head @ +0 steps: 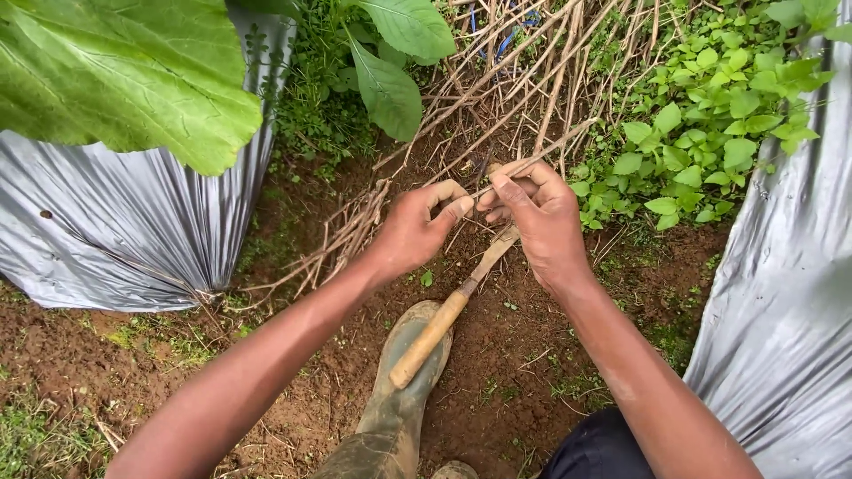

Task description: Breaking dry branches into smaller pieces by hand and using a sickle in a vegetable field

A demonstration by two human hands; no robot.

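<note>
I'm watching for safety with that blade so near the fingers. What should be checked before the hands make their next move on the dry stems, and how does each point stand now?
1. Left hand grips a thin dry stem: ok, fingers are closed on it.
2. Right hand grips the same stem: ok, pinched beside the left.
3. Knife under control: cannot tell; its wooden handle hangs free below the hands and the blade end is hidden behind the right hand.
4. Rubber boot clear of the knife: not ok, it is directly under the handle.
5. Stem bundle separated from the held stem: cannot tell, stems overlap.
</note>
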